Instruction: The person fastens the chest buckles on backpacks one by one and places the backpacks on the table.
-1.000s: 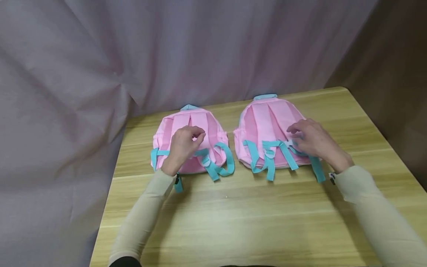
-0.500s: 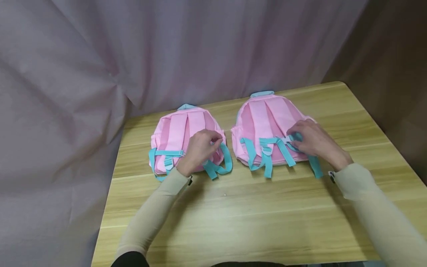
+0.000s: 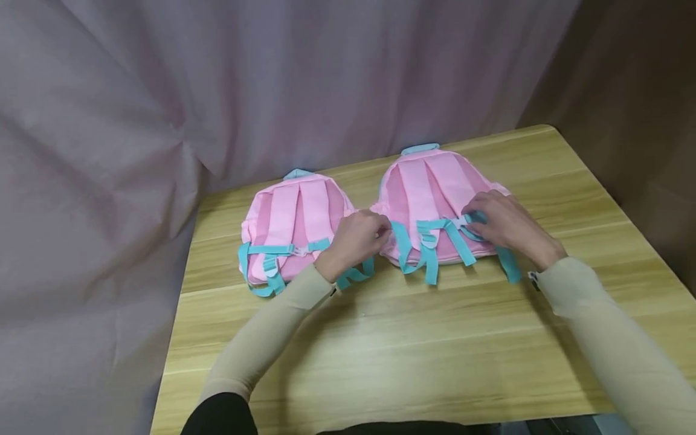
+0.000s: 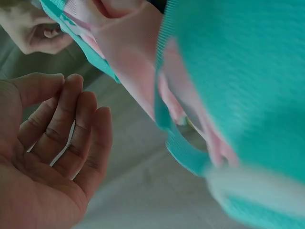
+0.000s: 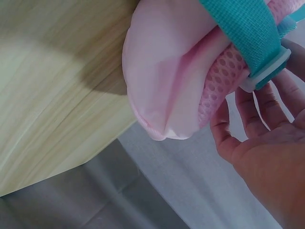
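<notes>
Two pink backpacks lie back side up on the table. My left hand [image 3: 356, 238] hovers by the lower right side of the left backpack [image 3: 283, 211], near the right one. Its thumb meets the loosely curled fingers, and nothing shows between them in the left wrist view. A pale buckle [image 3: 299, 251] joins the teal webbing across the left backpack. On the right backpack [image 3: 429, 181], my right hand [image 3: 505, 223] pinches a teal strap [image 3: 478, 219] beside a white buckle [image 3: 460, 222]. In the right wrist view the fingers partly hide behind webbing with a white slider [image 5: 269, 69].
Loose teal strap ends [image 3: 431, 272] hang over the lower edges of the backpacks onto the wooden table [image 3: 408, 356]. A grey curtain [image 3: 326, 78] stands right behind the table's far edge.
My left hand has moved right, from over the left backpack to its right side, uncovering the joined buckle. The right hand has lowered slightly and closed in on the right backpack's strap.
</notes>
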A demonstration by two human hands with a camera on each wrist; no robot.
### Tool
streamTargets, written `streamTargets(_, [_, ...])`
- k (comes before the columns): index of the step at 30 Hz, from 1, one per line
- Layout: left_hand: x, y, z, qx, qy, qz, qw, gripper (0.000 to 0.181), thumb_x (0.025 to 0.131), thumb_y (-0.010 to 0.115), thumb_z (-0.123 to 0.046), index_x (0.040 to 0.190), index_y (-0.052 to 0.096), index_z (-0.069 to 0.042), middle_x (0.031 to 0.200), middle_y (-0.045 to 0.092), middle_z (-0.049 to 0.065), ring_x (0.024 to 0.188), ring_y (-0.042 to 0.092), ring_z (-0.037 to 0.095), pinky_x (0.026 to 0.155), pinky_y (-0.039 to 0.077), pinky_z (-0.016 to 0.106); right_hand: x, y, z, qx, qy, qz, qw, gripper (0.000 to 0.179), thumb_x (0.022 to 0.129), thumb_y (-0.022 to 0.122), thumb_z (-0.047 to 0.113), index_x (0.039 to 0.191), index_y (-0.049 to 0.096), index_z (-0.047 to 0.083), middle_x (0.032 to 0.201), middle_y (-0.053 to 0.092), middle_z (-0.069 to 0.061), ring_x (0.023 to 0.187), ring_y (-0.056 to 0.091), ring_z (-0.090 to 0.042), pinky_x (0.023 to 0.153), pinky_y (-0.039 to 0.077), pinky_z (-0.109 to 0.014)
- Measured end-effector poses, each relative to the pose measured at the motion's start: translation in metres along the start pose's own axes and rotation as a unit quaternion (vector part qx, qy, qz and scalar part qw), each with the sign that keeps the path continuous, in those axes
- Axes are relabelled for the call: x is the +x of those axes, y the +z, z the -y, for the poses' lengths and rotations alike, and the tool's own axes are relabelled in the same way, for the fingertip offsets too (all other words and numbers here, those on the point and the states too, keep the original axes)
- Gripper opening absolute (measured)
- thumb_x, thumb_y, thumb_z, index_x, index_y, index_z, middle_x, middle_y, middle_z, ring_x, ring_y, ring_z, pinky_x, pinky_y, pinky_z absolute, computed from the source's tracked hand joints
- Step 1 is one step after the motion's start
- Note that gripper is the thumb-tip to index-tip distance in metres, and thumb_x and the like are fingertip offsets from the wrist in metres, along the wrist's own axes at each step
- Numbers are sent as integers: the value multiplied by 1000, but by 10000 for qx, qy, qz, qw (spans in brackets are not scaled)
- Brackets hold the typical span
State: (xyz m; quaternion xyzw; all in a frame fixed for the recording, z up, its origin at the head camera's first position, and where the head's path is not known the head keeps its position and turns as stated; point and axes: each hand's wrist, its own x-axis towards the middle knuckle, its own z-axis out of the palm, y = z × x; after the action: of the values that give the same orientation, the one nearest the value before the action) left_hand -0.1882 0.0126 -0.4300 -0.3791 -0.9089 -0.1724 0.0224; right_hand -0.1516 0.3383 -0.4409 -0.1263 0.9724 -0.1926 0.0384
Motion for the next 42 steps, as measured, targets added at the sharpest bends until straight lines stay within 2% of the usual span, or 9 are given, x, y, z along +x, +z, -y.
streamTargets(5, [19,11,-15,189,232,267,9992,13,102,72,-13,106,84,-11,97,83,3,94,75,20,79,64,35,1,0,1,8,-66,-8,10000,30,98,78,12,124,75,-4,129,72,-28,129,60,-48,112,41,-73])
streamTargets(8, [33,20,-27,339,351,491,9976,18,104,73,-18,118,83,-12,113,83,2,106,76,21,86,65,33,-1,0,0,12,-13,3,10000,30,99,77,12,125,75,-4,130,71,-27,130,59,-48,111,39,-73])
streamTargets(12, [53,30,-45,621,536,778,9936,28,106,70,-23,131,78,-14,127,79,3,114,71,23,93,63,34,-5,1,-1,24,17,-53,10000,29,101,76,13,125,74,-3,131,71,-27,131,58,-47,110,38,-73])
streamTargets(16, [69,41,-59,1040,523,971,9884,38,109,65,-37,143,71,-19,135,75,3,120,66,23,97,61,36,-6,2,-1,27,3,-108,9999,28,101,75,13,125,73,-2,131,71,-26,131,59,-47,109,39,-73])
streamTargets(19, [77,49,-65,1274,362,1120,9848,48,108,62,-52,146,67,-23,137,72,1,123,63,22,99,60,37,-6,3,1,32,-1,-113,9999,29,101,74,13,126,73,-2,131,71,-25,132,59,-47,110,40,-74])
streamTargets(25, [90,63,-74,1358,-19,1370,9812,57,105,58,-67,143,66,-25,132,71,0,120,62,20,98,57,36,-5,2,0,-13,139,-3,9999,32,102,73,13,129,72,-3,135,68,-27,135,56,-48,111,37,-75])
streamTargets(33, [99,68,-84,1203,-346,1429,9818,63,101,57,-73,138,67,-23,128,73,-2,116,61,18,99,55,36,-7,4,3,10,68,-126,9999,30,101,74,12,127,72,-3,132,69,-26,132,58,-47,110,39,-73])
streamTargets(38, [101,71,-84,1196,-462,1431,9814,43,102,64,-56,128,66,-22,121,73,-3,113,61,17,96,55,34,-7,5,4,-21,26,-210,9998,29,101,75,12,126,72,-3,131,70,-25,132,59,-46,107,41,-71])
streamTargets(42, [108,80,-75,842,-428,1372,9860,27,101,68,-45,117,65,-23,111,73,-4,107,63,18,91,57,34,-7,4,3,-53,64,-190,9998,30,101,75,12,127,72,-3,131,70,-25,131,59,-46,106,41,-71])
